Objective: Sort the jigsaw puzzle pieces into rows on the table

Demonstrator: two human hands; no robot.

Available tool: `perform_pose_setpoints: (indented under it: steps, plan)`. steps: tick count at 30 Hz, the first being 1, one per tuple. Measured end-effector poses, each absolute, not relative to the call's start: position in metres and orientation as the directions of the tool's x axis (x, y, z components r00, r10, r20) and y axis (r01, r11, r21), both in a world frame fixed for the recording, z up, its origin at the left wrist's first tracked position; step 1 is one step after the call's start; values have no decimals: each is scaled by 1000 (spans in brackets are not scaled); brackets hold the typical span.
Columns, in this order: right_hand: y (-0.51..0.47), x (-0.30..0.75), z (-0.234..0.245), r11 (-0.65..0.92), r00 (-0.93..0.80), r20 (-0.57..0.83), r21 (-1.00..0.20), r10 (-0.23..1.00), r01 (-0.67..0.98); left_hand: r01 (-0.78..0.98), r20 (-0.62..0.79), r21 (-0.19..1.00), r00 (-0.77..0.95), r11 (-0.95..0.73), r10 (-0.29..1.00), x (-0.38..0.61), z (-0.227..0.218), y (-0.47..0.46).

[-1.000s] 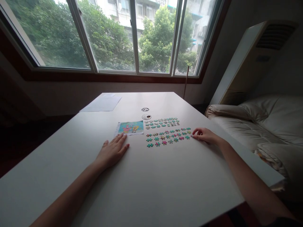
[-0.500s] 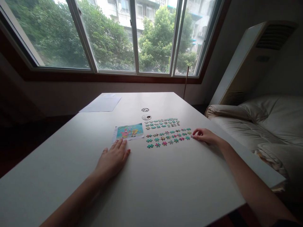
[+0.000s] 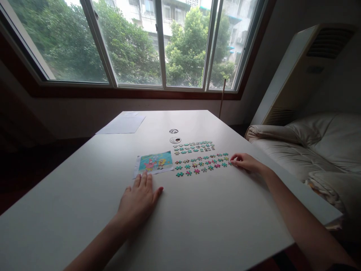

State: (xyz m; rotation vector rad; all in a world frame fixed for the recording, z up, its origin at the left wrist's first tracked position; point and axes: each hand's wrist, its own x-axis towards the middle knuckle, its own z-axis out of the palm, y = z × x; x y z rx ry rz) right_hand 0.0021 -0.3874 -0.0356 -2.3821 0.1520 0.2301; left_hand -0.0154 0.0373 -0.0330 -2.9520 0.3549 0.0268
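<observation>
My left hand [image 3: 138, 195] lies flat on the white table, fingers spread, its fingertips on the near edge of a cartoon picture sheet [image 3: 155, 162]. To the right of that sheet are rows of jigsaw pieces [image 3: 196, 171], mostly teal with some pink and yellow. At the right end of these rows, my right hand [image 3: 244, 162] pinches a small jigsaw piece [image 3: 230, 163] between thumb and fingers. A second group of pieces [image 3: 194, 147] sits farther back in tight rows.
White papers [image 3: 121, 124] rest at the table's far left. Two round metal-rimmed inserts [image 3: 175, 140] are set in the white table [image 3: 208, 226]. A pale leather sofa [image 3: 293, 146] stands at the right, beside a tall air conditioner [image 3: 296, 71]. Windows are behind the table.
My left hand has come back toward me and slightly right, and the picture sheet has slid nearer with it. My right hand has stayed almost in place at the end of the row.
</observation>
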Motion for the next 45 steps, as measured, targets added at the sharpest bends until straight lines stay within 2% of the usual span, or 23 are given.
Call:
perform_pose_setpoints:
  steps: [6, 11, 17, 22, 31, 39, 45]
  plan:
    - [-392, 7, -41, -725, 986, -162, -676, -26, -130, -245, -5, -131, 969, -961, -246, -14, -39, 31]
    - [-392, 7, -42, -720, 986, -163, -681, -29, -133, -266, -56, -85, 963, -960, -262, -16, -37, 30]
    - [-392, 7, -42, -716, 986, -160, -684, -41, -141, -284, -30, -151, 959, -947, -282, -26, -32, 29]
    - [-391, 7, -42, -709, 985, -170, -690, -38, -146, -296, -73, -150, 955, -943, -288, -33, -27, 24]
    - [-391, 7, -41, -734, 985, -165, -663, -47, -146, -299, -40, -165, 954, -940, -297, -39, -26, 20]
    - [-394, 10, -36, -739, 990, -23, -663, -142, -122, -274, -37, -152, 962, -950, -272, -39, -27, 17]
    - [-390, 29, -24, -807, 987, 101, -589, -128, -44, -280, -20, -151, 960, -948, -281, -40, -29, 17]
